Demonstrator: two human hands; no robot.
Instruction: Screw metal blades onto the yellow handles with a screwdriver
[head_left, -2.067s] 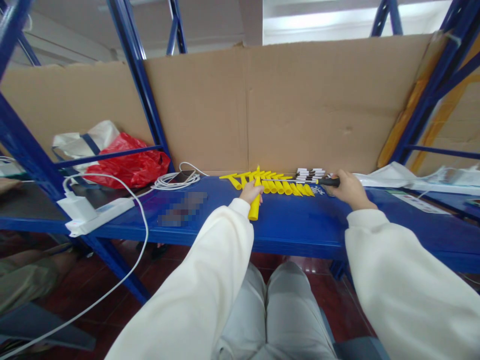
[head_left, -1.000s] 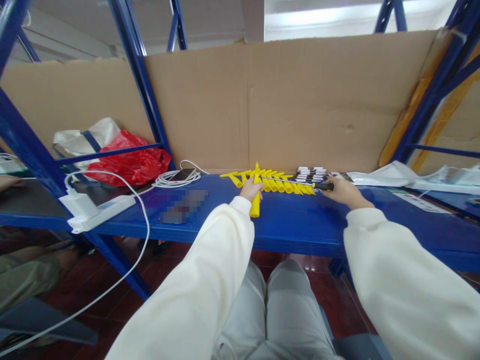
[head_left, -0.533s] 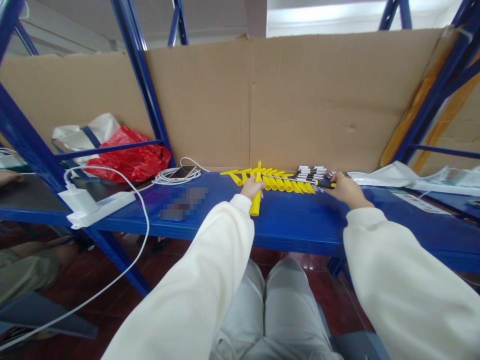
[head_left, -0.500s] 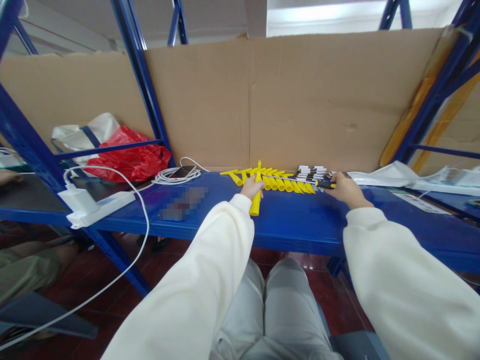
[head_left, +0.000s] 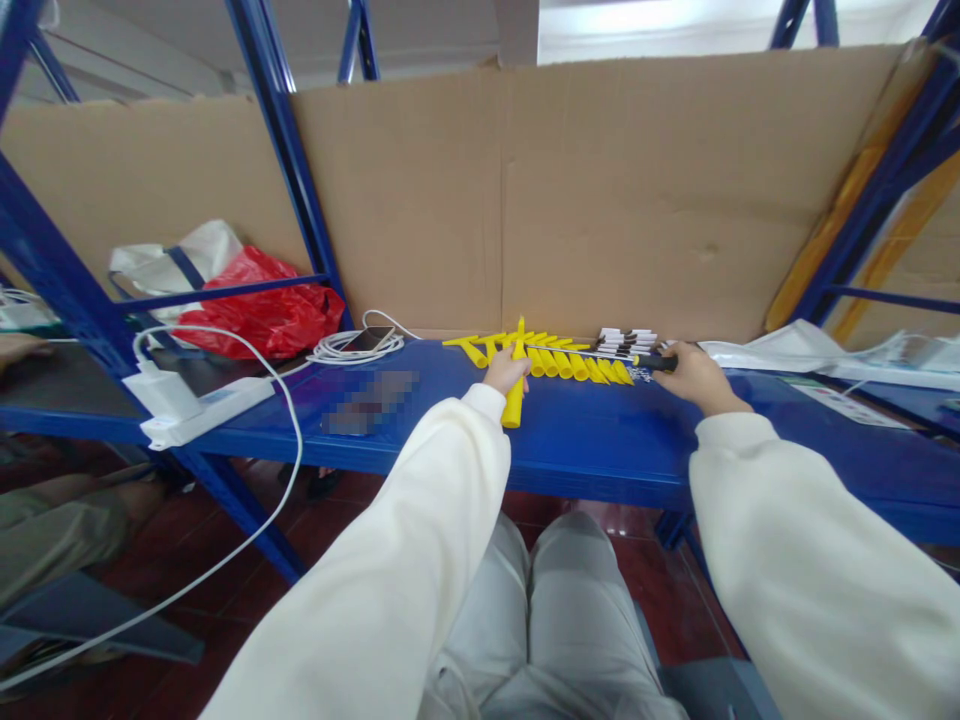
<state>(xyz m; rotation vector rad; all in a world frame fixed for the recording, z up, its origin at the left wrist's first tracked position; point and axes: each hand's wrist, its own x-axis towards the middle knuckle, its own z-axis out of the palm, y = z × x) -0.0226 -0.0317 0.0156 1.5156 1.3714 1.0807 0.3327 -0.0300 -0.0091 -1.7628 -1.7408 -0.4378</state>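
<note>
My left hand is closed around a yellow plastic tube-shaped piece, its wide end pointing toward me. My right hand is wrapped round the black and yellow handle of a screwdriver. The screwdriver's long thin shaft runs left, nearly level, to the yellow piece in my left hand; whether the tip touches a screw there is too small to tell. Behind lies a row of similar yellow pieces. Several small white and black pieces are grouped to the right of the row, with tiny bits near them.
The blue table backs onto a cardboard panel. At left are a coiled white cable, a white power strip, a red plastic bag and a blue frame post. White sheeting lies at right. Another person's hand shows far left.
The view has shifted slightly. Both hands keep their grips, and the screwdriver still points at the yellow piece; its handle looks slightly turned.
</note>
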